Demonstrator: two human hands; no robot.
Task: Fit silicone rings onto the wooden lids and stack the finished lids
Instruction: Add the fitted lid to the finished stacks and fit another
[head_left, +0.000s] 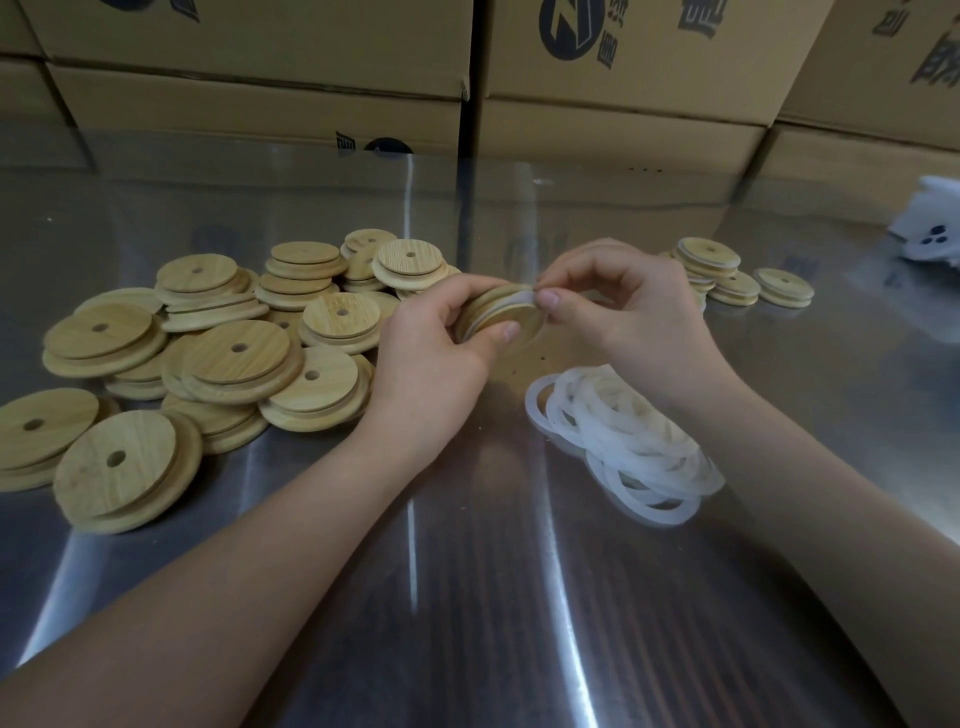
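My left hand (441, 332) grips a wooden lid (501, 314), held on edge above the steel table. A white silicone ring (514, 299) lies partly round the lid's rim, and my right hand (618, 301) pinches that ring at the top of the lid. A loose heap of bare wooden lids (208, 353), each with a small hole, covers the left of the table. A pile of white silicone rings (623, 441) lies just right of centre, under my right forearm. Short stacks of lids with rings fitted (727, 275) stand at the right rear.
The shiny steel table (467, 571) reflects light in its near part. Brown cardboard boxes (623, 78) form a wall along the far edge. A crumpled white object (930, 223) lies at the far right.
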